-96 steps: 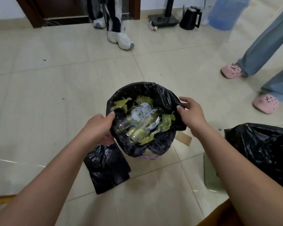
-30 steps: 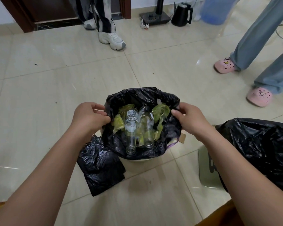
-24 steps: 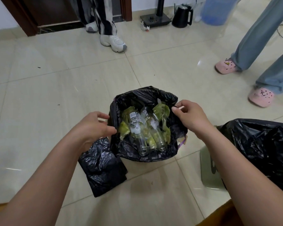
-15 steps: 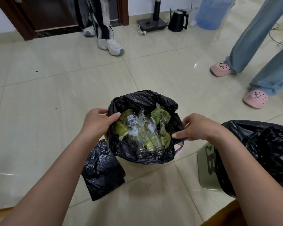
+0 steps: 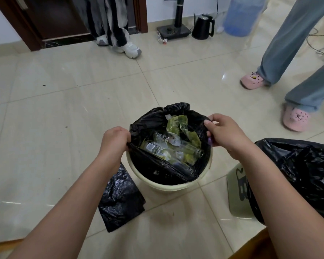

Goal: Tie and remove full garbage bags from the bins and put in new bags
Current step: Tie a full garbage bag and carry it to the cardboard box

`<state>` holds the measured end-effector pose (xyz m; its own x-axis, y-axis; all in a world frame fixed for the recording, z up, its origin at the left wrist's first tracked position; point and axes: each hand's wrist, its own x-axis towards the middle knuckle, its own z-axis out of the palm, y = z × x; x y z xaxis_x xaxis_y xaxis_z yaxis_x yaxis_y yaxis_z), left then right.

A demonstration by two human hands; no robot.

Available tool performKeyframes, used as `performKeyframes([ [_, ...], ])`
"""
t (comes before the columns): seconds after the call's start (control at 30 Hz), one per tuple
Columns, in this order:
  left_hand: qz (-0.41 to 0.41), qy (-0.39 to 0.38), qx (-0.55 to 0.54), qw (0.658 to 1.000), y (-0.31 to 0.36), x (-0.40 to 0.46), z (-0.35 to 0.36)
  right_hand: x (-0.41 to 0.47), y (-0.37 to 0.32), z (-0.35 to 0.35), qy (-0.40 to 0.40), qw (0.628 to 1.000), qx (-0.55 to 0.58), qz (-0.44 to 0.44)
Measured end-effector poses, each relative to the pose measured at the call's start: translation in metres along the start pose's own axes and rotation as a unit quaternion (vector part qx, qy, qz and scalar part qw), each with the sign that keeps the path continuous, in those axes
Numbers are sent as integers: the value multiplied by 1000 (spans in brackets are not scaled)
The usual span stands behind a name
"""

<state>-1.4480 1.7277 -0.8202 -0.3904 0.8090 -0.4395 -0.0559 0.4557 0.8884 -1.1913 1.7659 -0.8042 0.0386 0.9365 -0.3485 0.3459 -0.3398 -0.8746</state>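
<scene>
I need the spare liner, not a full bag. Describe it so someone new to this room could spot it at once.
Find the cream bin in the middle of the tiled floor, where both hands hold the black bag of bottles. The folded black bag lies flat on the tiles against the bin's near-left side, under the left forearm. Unlike the bulging black bag on the right, it is flat and empty.

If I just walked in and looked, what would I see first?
You would see two hands, the left hand and the right hand, gripping opposite edges of a black garbage bag in a cream bin in the middle of the floor. Inside are clear bottles and yellow-green wrappers.
</scene>
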Motion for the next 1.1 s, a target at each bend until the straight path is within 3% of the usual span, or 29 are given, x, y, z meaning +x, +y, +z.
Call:
performKeyframes([
  [0.17,-43,-75,29,996,-5,5,2,4,-1,-7,44,997,42,-40],
  [0.27,-52,-51,82,994,-11,8,0,2,-3,-9,48,993,82,-65],
  [0.5,96,50,-20,994,9,13,-7,0,-13,-11,168,961,166,-145],
  [0.73,88,-43,-59,993,6,6,4,2,-8,-2,158,966,35,-201],
  [0.83,79,-77,18,994,5,8,6,1,-9,0,157,959,42,-232],
  [0.97,96,-64,166,979,1,8,9,-1,-9,1,150,953,54,-258],
  [1.1,116,-42,103,987,17,6,10,-3,-14,0,148,947,70,-276],
])
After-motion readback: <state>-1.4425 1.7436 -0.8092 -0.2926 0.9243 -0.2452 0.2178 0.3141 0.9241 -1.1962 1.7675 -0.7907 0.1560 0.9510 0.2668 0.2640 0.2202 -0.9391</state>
